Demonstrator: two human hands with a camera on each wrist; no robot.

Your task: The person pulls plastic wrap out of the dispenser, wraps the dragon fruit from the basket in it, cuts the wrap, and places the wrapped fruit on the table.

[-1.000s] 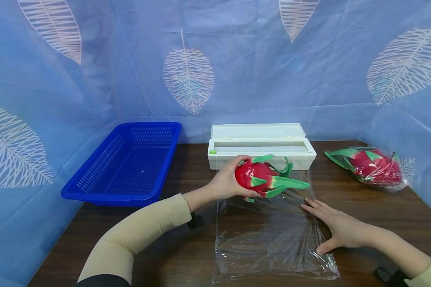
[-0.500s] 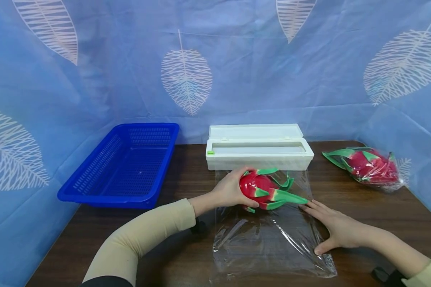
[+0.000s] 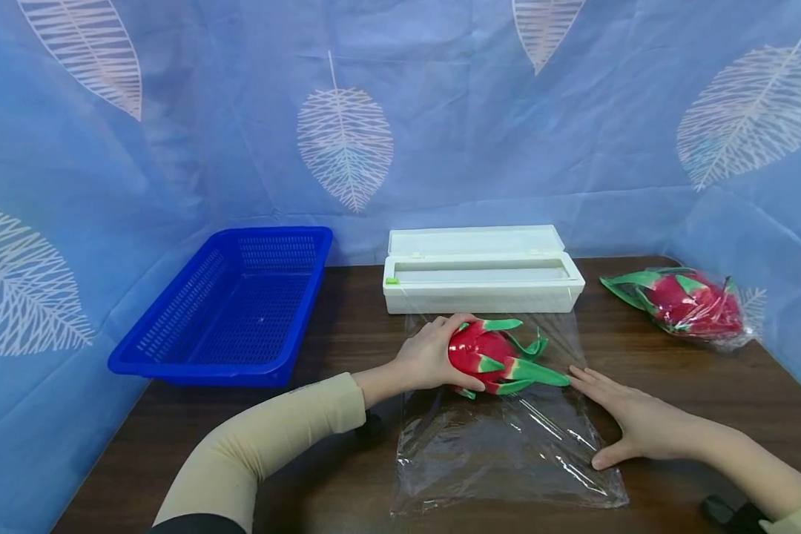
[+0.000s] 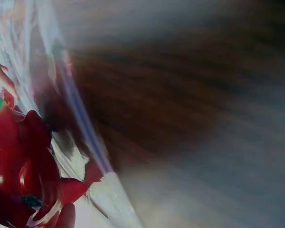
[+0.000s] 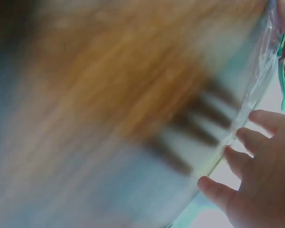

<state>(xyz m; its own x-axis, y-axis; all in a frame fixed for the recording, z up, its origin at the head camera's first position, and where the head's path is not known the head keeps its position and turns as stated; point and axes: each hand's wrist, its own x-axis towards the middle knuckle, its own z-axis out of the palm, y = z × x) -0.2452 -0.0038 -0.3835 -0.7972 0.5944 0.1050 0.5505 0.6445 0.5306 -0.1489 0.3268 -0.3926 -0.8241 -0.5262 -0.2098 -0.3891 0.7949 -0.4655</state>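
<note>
A red dragon fruit [image 3: 483, 352] with green leafy tips lies over a sheet of clear cling film [image 3: 500, 452] on the table. My left hand [image 3: 434, 356] grips its left end, fingers over the top and thumb along the near side. In the left wrist view, the shiny red skin of the dragon fruit [image 4: 19, 161] fills the lower left. My right hand [image 3: 641, 419] is spread with straight fingers at the right edge of the film, near the longest green tip. Behind the fruit stands a white cling film dispenser [image 3: 483, 300], lid raised, the film running out from it.
A blue plastic basket [image 3: 200, 371] stands at the left on the dark wooden table [image 3: 334, 467]. Another dragon fruit [image 3: 694, 304], wrapped in clear film, lies at the back right. A blue leaf-patterned cloth [image 3: 440, 133] hangs behind and at the sides.
My left hand has lowered the dragon fruit toward me, away from the dispenser and onto the film. My right hand has stayed nearly in place at the film's right edge.
</note>
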